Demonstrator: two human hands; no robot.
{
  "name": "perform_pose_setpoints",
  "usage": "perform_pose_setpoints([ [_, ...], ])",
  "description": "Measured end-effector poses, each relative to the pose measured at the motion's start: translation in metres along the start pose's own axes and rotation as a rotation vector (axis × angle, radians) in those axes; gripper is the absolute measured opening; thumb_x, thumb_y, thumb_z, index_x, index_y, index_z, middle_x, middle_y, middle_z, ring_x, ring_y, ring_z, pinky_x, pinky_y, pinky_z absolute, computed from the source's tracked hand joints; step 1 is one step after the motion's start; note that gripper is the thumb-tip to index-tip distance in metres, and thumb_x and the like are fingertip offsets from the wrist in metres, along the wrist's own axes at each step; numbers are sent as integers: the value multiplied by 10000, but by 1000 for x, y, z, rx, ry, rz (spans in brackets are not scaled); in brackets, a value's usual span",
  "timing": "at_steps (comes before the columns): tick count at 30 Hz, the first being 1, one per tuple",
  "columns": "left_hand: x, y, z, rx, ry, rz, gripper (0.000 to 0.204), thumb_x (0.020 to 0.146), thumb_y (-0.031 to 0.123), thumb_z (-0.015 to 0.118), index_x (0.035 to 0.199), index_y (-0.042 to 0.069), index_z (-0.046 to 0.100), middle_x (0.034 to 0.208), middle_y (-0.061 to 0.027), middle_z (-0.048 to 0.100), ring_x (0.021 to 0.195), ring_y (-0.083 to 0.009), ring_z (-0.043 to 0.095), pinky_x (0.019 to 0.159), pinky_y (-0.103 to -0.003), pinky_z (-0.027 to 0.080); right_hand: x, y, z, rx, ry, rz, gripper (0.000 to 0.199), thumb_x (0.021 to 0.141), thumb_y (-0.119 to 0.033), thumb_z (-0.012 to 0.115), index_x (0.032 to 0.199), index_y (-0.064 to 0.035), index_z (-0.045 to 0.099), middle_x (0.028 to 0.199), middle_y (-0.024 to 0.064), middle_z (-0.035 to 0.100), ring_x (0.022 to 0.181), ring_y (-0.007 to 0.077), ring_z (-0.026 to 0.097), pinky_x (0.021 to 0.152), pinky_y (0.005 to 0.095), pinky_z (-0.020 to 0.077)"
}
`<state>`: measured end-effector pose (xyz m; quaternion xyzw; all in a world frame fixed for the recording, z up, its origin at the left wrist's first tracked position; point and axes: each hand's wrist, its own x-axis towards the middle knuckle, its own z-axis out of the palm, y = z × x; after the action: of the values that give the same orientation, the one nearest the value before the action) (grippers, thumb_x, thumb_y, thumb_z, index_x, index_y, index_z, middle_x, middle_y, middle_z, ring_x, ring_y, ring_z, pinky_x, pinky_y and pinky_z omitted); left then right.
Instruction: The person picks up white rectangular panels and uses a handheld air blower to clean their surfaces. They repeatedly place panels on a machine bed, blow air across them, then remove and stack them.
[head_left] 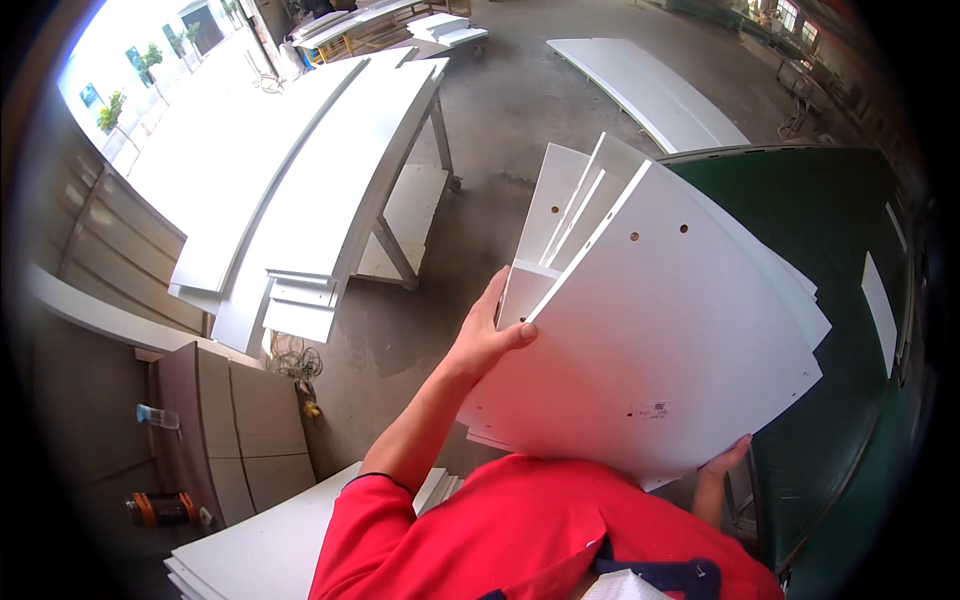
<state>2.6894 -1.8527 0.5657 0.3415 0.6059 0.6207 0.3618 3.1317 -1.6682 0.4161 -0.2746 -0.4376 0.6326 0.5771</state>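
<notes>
Your left hand (480, 338) is clamped on the left edge of the white panels (650, 335), thumb over the edge of the front sheet, fingers spread along the outer side. Your right hand (726, 459) is at the lower right edge, fingertips curled against it; most of its grip is hidden behind the sheets, so I cannot tell how firmly it closes.

Panels lie between your two hands, tilted, lower edge close against your red shirt (500, 530). Several sheets, fanned unevenly: gaps show at the upper left, corners stagger at the right. Front sheet has two round holes near its top and a small printed label (656, 410) low on its face. Left hand sits higher than right.

Just beyond, on your right: green table (820, 210), partly behind the panels, with a narrow white strip (879, 315) lying on it.

On your left, apart from the panels: wheeled cart (397, 250) loaded with long white boards (350, 150), shorter pieces at its near end. Coiled cord (295, 362) on the floor below. Nearer you, a brown cabinet (255, 415), and by it a clear bottle (160, 417) with a blue cap. Lower left, beside your sleeve, another white stack (265, 545).

Farther off, ahead and right: large white sheets (650, 90) lying low over the grey floor (505, 110).
</notes>
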Motion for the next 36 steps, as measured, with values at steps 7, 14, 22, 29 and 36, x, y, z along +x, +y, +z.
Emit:
perform_pose_setpoints([
  [7,205,-8,-142,-204,66,6,1007,691,714,673,1379,37,384,1275,-122,490,1182,-229,475,974,-386,399,227,119,161,-21,-59,172,673,934,-535,382,1334,4,436,1319,121,499,1214,271,469,1019,403,373],
  [14,437,-62,-276,-724,273,-43,836,884,703,408,1409,54,363,1294,-84,511,1145,-220,519,939,-370,444,464,244,334,-124,-223,247,687,929,-557,415,1336,-6,455,1306,122,519,1187,268,495,1018,397,379],
  [22,792,24,-369,-374,267,-226,783,940,673,298,1362,32,454,1253,-98,545,1143,-196,508,953,-329,419,666,341,500,-40,-94,282,771,899,-607,460,1383,-11,391,1318,136,480,1205,297,467,1016,423,376],
  [29,1109,-16,-437,-78,250,-254,783,940,670,319,1278,-10,508,1200,-124,560,1070,-205,513,960,-319,376,887,484,590,107,-111,238,751,912,-583,465,1400,-22,366,1373,125,446,1244,303,446,1025,443,373],
  [36,1351,-25,-519,-170,241,-112,818,911,694,368,1346,4,428,1220,-106,529,1101,-195,497,974,-331,365,1182,580,755,42,-300,354,718,940,-568,411,1412,-29,360,1367,127,466,1234,305,467,1032,443,380],
])
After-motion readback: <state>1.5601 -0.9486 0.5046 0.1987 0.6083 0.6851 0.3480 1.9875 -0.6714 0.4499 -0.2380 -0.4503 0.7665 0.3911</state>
